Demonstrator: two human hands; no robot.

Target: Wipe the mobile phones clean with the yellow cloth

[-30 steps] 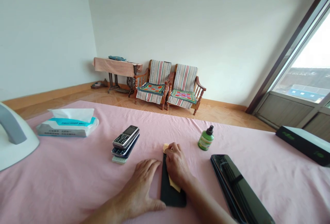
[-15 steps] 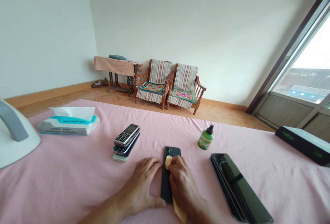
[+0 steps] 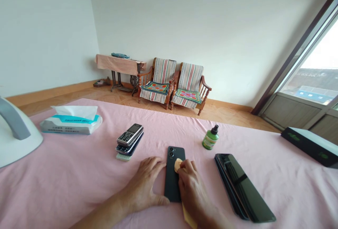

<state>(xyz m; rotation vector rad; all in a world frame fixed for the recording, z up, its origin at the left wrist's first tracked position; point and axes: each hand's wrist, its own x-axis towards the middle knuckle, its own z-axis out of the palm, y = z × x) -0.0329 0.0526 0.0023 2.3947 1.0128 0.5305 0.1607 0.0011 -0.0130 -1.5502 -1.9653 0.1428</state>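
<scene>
A dark smartphone (image 3: pixel 173 183) lies back up on the pink cloth, its camera lenses at the far end. My left hand (image 3: pixel 144 181) steadies it, fingers along its left edge and thumb at its near-left corner. My right hand (image 3: pixel 194 190) is closed around a pale yellow cloth (image 3: pixel 177 165), pressing a bunched part of it on the phone's back. More of that cloth hangs out below the right hand. The right hand covers the phone's right side. A green spray bottle (image 3: pixel 210 138) with a black top stands beyond the right hand.
Stacked smartphones (image 3: pixel 244 186) lie at the right, and stacked keypad phones (image 3: pixel 130 137) at the left. A tissue pack (image 3: pixel 71 125), a white-and-grey appliance (image 3: pixel 19 141) and a black-and-white box (image 3: pixel 311 148) sit farther out on the pink tablecloth (image 3: pixel 79 176). Two wooden armchairs (image 3: pixel 185 88) stand beyond.
My right hand has slid the bunched cloth from beside the camera lenses toward me and right, baring more of the phone's upper back. My left hand keeps its place at the phone.
</scene>
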